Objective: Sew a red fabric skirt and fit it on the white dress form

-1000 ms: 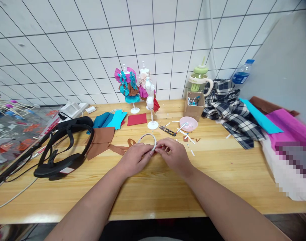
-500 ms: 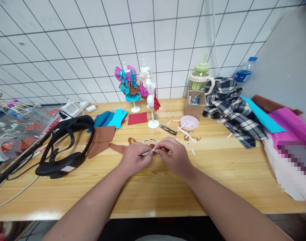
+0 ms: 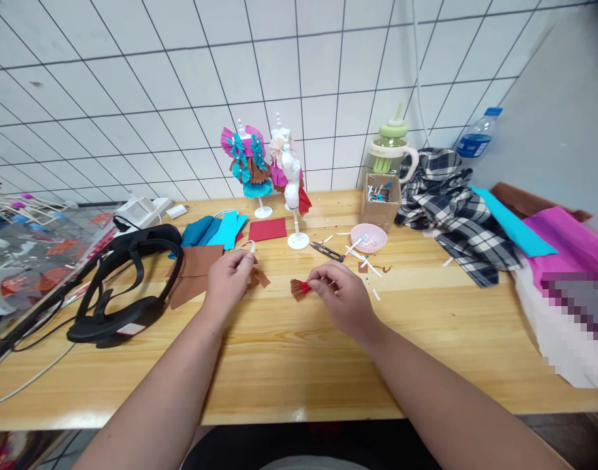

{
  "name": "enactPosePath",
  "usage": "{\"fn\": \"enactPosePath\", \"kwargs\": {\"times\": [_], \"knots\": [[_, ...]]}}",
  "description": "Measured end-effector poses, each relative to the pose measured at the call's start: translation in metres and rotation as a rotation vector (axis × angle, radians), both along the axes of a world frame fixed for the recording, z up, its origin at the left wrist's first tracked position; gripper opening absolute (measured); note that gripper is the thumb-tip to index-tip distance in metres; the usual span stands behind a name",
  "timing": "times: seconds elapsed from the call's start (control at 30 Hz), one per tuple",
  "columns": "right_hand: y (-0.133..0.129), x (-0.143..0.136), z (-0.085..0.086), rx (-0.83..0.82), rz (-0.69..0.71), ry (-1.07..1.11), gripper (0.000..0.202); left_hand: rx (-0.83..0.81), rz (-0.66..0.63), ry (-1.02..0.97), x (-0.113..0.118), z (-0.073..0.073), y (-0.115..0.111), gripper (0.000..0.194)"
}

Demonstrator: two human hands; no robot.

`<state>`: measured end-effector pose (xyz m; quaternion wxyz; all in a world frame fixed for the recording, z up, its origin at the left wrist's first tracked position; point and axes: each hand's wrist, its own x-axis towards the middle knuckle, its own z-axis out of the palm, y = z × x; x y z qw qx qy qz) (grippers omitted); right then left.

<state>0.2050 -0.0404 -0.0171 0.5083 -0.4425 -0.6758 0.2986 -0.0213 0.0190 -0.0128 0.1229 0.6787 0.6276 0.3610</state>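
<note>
My right hand (image 3: 345, 294) is pinched closed on a small pleated paper fan (image 3: 299, 289), brown with red folds, held over the table. The fan spreads out to the left of my fingertips. On the left, my left hand (image 3: 229, 277) has its fingers closed around a thin white ring, seemingly a roll of tape (image 3: 251, 246); only its upper edge shows past the fingers. Brown paper scraps (image 3: 260, 279) lie just right of that hand, partly hidden by it.
Behind my hands stand white mini mannequins (image 3: 292, 183), two dressed in crepe paper. Thread snips (image 3: 328, 252), a pink dish (image 3: 369, 239) and white strips lie to the right. A cardboard box (image 3: 380, 202) stands behind. A black headset (image 3: 127, 287) and folded paper (image 3: 194, 274) are left.
My hands have come apart. My left hand has moved left with the white ring, and the pleated fan now shows in my right hand.
</note>
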Motion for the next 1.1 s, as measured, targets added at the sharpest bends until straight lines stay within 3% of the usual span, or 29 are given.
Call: {"fn": "enactPosePath", "kwargs": {"times": [0.1,0.2,0.3,0.43,0.53,0.8,0.93,1.0,1.1], "knots": [[0.008,0.0,-0.006,-0.221,0.027,0.084,0.009,-0.084,-0.109,0.434,-0.004,-0.004,0.004,0.034],[0.01,-0.002,-0.01,-0.364,0.058,0.14,0.011,-0.083,-0.086,0.528,0.003,-0.004,-0.003,0.036],[0.01,-0.003,-0.011,-0.364,0.056,0.129,0.012,0.004,-0.126,0.385,0.009,0.001,-0.011,0.036],[0.01,-0.003,-0.013,-0.332,0.059,0.051,0.01,-0.068,-0.488,0.092,0.019,0.008,-0.022,0.043],[0.01,-0.004,-0.014,-0.32,0.064,0.02,0.008,-0.117,-0.627,0.113,0.031,0.007,-0.03,0.037],[0.007,-0.006,-0.009,-0.283,0.059,-0.04,0.004,0.004,-0.666,0.151,0.039,0.002,-0.036,0.023],[0.008,-0.004,-0.011,-0.269,0.07,-0.09,0.005,0.027,-0.74,0.053,0.039,0.005,-0.037,0.023],[0.01,-0.002,-0.013,-0.195,0.007,-0.161,0.004,0.008,-0.742,-0.036,0.04,0.008,-0.039,0.024],[0.011,0.003,-0.014,-0.09,-0.114,-0.201,0.016,-0.057,-0.645,-0.151,0.041,0.008,-0.038,0.025]]}}
